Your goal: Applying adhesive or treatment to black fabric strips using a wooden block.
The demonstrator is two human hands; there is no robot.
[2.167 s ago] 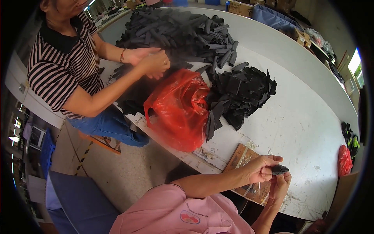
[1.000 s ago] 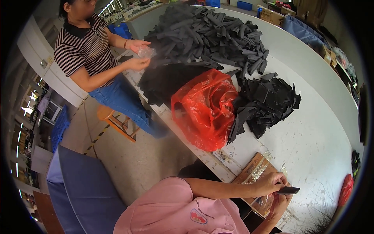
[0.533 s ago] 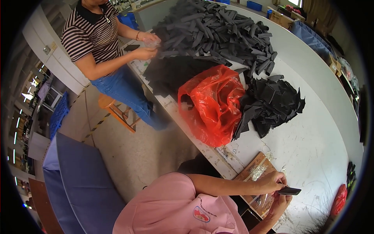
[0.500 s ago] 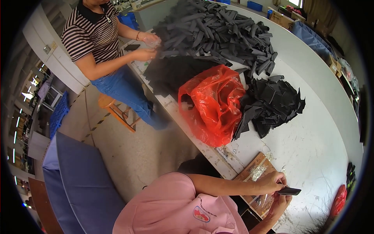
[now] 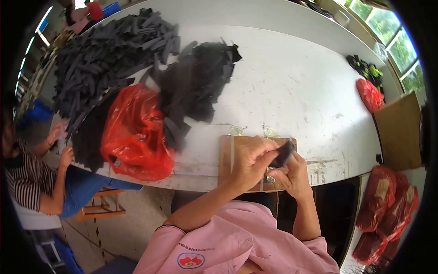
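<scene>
A small dark piece, folded or tube-like and seemingly of fabric (image 5: 284,154), is held between my hands over a brown board at the table's near edge. My left hand (image 5: 253,160) pinches its left side between thumb and fingers. On the other side, my right hand (image 5: 295,177) has its fingers against the piece from behind and its thumb below. The brown board (image 5: 226,157) lies under both hands, with clear tape on it. My fingers partly cover the piece, and it is slightly blurred.
Left of the board lies a crumpled red plastic bag (image 5: 137,137). Beyond it are a stack of flat black pieces (image 5: 200,77) and a large heap of rolled dark pieces (image 5: 109,59). A co-worker (image 5: 41,178) sits at the left. Filled red bags (image 5: 383,205) stand at the right.
The view has swung to the right, so the heaps and the co-worker now appear farther left. My hands still hold the dark piece, which is now tilted upward.
</scene>
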